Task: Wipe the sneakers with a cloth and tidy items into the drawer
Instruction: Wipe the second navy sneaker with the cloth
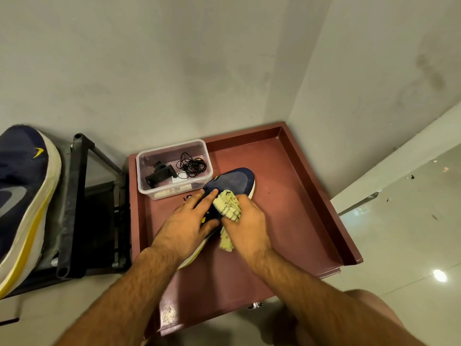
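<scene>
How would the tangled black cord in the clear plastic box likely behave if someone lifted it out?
The black cord is thin and loosely looped, so it would probably hang limp and come up as one clump. It looks very light. Its loops lie close to the black clip-like gadget in the clear box, so it might snag and drag that along.

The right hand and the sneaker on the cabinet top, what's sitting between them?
In the head view, a yellow cloth lies between the right hand and the navy sneaker; the hand grips it against the shoe's upper.
</scene>
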